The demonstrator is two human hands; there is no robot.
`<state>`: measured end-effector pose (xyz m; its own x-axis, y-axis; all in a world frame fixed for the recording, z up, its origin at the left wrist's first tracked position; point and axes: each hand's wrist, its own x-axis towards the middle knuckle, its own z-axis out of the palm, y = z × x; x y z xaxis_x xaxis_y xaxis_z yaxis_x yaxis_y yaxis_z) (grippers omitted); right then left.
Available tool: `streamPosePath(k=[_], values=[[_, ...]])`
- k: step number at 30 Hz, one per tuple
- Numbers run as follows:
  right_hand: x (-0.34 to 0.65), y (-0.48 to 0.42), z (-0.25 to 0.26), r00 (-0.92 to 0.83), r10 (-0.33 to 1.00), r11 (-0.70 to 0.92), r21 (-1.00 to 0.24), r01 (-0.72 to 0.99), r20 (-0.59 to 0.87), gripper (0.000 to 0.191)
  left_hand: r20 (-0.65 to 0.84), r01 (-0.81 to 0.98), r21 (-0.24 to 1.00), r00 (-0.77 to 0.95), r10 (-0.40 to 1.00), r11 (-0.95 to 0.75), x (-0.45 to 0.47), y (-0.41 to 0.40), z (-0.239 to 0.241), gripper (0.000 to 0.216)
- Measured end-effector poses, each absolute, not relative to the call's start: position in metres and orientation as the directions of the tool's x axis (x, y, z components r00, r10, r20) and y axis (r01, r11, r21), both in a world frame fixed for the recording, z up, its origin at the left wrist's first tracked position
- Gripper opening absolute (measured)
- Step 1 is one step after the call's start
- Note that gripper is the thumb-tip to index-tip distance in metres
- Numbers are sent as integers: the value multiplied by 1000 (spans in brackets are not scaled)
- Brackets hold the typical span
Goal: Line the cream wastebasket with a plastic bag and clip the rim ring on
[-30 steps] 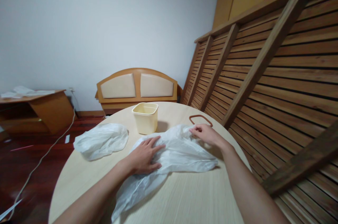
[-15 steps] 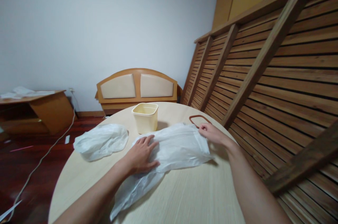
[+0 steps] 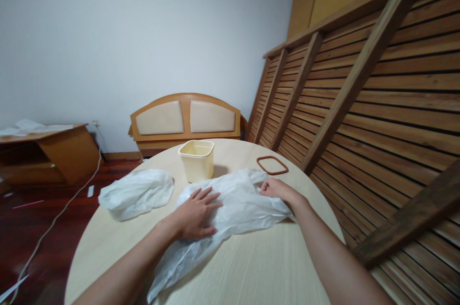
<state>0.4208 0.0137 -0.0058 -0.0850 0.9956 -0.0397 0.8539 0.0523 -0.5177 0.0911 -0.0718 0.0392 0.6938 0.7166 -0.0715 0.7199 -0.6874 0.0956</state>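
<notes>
- Pressing flat on thin film, your left hand (image 3: pixel 197 214) has its fingers spread and straight, palm down, gripping nothing.
- Under it, across the middle of the pale, round, wood-grained tabletop (image 3: pixel 258 262), lies a rumpled, semi-translucent white plastic bag (image 3: pixel 237 204). Expect it to be very light, limp and rather slippery; it should crease at a touch and could tear if you yank one spot. A flat palm is a good anchor, and its loose edges look the easiest places to take hold.
- At its right-hand end, your right hand (image 3: pixel 282 190) has its fingers curled closed. They seem to pinch the film's edge, though the fingertips are partly hidden.
- Sweeping the materials from the left, you have a second, bunched white plastic bundle (image 3: pixel 138 195), soft and puckered, well apart from both hands.
- Just behind the spread film stands a pale yellow, square-mouthed tub (image 3: pixel 197 163), with rounded corners and walls tapering to the base; it looks like stiff, smooth plastic.
- Beyond your right hand, a brown, rounded-square ring (image 3: pixel 276 173) lies flat, slim and probably rigid.
- Farthest right leans a large brown slatted wooden frame (image 3: pixel 345 99), its narrow boards crossed by thick, rough-grained beams.
</notes>
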Motion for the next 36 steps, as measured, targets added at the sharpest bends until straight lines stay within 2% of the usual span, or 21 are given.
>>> streamPosePath(k=[4, 9, 13, 18, 23, 25, 29, 33, 36], values=[[416, 11, -1, -79, 996, 44, -489, 871, -51, 8, -76, 734, 99, 679, 731, -672, 90, -72, 39, 74], [426, 4, 20, 67, 998, -66, -411, 909, -13, 14, -76, 770, 67, 638, 766, -635, 88, -72, 39, 75], [441, -2, 29, 139, 989, -150, -336, 930, -57, 3, -79, 787, 46, 617, 783, -615, 88, -74, 40, 75], [441, -4, 26, 167, 983, -183, -276, 944, -79, 16, -38, 768, 70, 640, 767, -637, 87, -74, 38, 74], [420, 6, 20, 183, 983, -171, -280, 945, 16, 40, -87, 761, 80, 649, 756, -644, 89, -75, 42, 79], [414, 10, 16, 151, 989, -141, -290, 946, 12, 36, -103, 760, 82, 650, 753, -645, 90, -76, 45, 81], [418, 11, 10, 129, 991, -130, -303, 944, -23, 15, -116, 763, 89, 647, 754, -641, 91, -77, 47, 82], [434, 8, 15, 235, 972, -225, -311, 924, -4, 14, -109, 772, 100, 635, 765, -627, 90, -76, 45, 82], [430, 7, 20, 163, 985, -127, -398, 909, 57, 17, -116, 762, 112, 648, 753, -638, 90, -75, 44, 84]])
